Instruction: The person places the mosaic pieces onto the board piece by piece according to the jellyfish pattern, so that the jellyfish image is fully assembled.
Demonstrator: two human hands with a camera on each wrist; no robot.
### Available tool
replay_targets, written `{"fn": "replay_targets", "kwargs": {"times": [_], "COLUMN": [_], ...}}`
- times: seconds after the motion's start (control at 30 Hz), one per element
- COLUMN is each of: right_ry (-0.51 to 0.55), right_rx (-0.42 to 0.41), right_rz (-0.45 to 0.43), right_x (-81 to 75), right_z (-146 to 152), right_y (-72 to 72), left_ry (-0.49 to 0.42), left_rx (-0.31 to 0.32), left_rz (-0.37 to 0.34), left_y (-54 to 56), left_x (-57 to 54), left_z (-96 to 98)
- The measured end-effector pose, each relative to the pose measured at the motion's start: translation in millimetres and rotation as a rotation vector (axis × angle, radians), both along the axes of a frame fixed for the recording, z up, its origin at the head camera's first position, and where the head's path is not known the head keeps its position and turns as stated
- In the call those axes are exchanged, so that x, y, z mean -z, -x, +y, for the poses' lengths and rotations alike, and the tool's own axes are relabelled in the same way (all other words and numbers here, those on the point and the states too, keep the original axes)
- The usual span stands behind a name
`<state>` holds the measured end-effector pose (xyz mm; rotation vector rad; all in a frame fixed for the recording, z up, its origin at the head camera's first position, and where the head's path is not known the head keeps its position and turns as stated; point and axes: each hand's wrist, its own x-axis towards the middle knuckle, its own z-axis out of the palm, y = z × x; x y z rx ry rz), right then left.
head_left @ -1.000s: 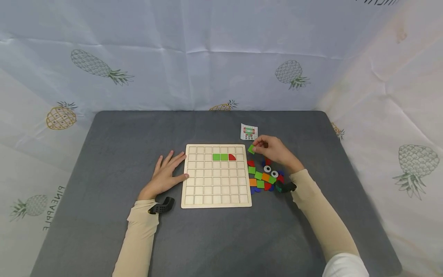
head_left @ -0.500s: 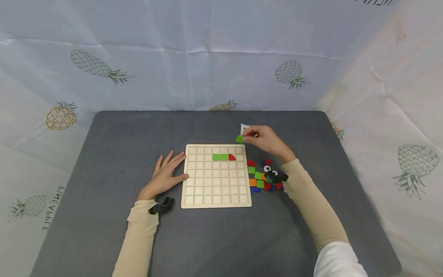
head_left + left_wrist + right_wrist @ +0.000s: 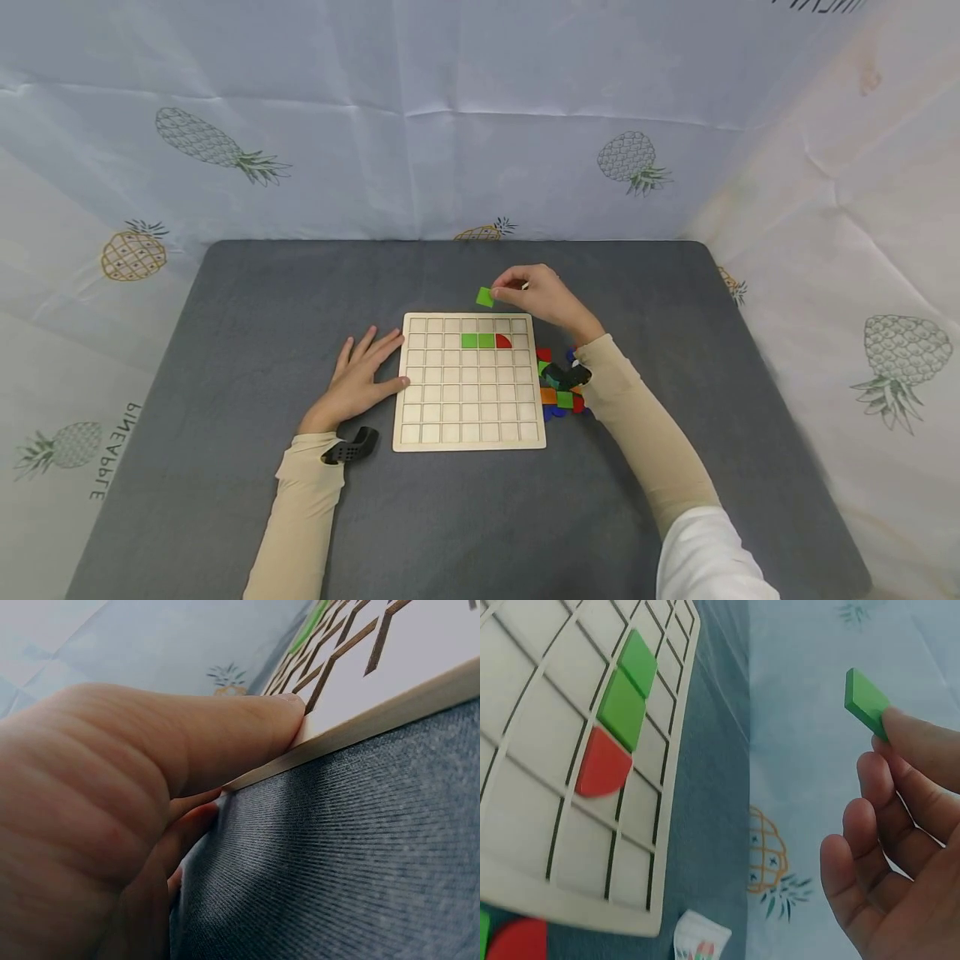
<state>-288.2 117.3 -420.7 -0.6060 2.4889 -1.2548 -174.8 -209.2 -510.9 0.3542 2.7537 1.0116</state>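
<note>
A green square tile is pinched between the thumb and index finger of my right hand. In the head view it appears just beyond the far edge of the wooden grid board; in the right wrist view the tile is seen raised against the curtain. Two green squares and a red quarter-circle sit side by side in the board's second row. My left hand lies with spread fingers at the board's left side. In the left wrist view its thumb presses on the board's edge.
Loose tiles in green, orange, red and blue lie right of the board, partly hidden under my right wrist. A small picture card lies past the board's corner. Pineapple-printed curtains stand behind the grey table.
My right hand has carried the green tile left and away from me, from beside the board to beyond its far edge. My left hand has stayed put.
</note>
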Motion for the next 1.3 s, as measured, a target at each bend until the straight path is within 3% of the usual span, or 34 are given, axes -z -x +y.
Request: {"fn": "replay_targets", "kwargs": {"times": [0.27,0.67,0.97,1.3], "right_ry": [0.052,-0.072,-0.125,-0.198], "right_rx": [-0.082,-0.135,-0.148,-0.174], "right_rz": [-0.086,-0.054,-0.13,-0.072], "right_x": [14.1,35.6,48.5,55.1], "right_z": [-26,-45,-52,-54], "right_y": [2.6,3.4,2.5,3.0], "left_ry": [0.004,-0.01,-0.003,-0.005], "left_rx": [-0.001,0.001,0.002,0.001], "left_rz": [0.001,0.018,0.005,0.011], "left_y": [0.0,-0.9,-1.3,-0.4], "left_x": [1.2,-0.6,-0.2,0.5], "left_z": [0.1,1.2,-0.4,-0.2]}}
